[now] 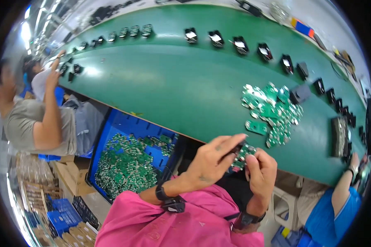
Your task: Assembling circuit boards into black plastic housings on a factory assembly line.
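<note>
Circuit board (245, 155) is pinched in the fingers of the left hand (207, 161) and right hand (261, 168), by the near edge of the table (160, 82); a soft hold on its sides should work best. A pile of boards (272, 110) lies just past the hands and may get bumped, and a blue bin (123, 120) stands at left.

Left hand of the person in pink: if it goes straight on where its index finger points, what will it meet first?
The left hand would probably meet the green circuit board at the near-left edge of the pile, though its height against the table is unclear.
</note>
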{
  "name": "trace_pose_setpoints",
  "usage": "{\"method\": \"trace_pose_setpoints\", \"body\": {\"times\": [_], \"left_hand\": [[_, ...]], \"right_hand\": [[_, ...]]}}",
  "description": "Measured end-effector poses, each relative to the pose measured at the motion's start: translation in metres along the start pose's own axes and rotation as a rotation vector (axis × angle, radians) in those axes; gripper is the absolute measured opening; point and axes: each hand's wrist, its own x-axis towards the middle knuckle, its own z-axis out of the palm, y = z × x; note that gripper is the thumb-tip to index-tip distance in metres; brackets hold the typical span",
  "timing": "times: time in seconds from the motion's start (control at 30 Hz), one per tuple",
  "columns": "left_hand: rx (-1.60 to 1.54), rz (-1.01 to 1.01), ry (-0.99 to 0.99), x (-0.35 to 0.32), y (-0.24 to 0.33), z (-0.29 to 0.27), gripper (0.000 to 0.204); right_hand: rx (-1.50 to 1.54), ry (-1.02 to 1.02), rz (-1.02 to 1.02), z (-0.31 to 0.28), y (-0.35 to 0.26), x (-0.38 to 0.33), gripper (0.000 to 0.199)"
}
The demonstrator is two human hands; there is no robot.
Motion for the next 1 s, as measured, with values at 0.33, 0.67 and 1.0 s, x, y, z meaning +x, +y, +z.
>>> {"method": "trace_pose_setpoints", "body": {"times": [0.33, 0.67, 1.0], "left_hand": [[-0.498, -0.313, -0.251, 0.0, 0.001, 0.002, 0.058], [-0.205, -0.279, -0.135, -0.004, -0.001, 0.011, 0.044], [-0.2, -0.177, -0.027, -0.006, -0.003, 0.019, 0.039]], "right_hand": [[0.301, 0.208, 0.313, 0.003, -0.015, -0.009, 0.014], [0.174, 0.301, 0.246, 0.023, -0.01, -0.007, 0.018], [0.135, 0.241, 0.159, 0.021, 0.002, -0.009, 0.019]]}}
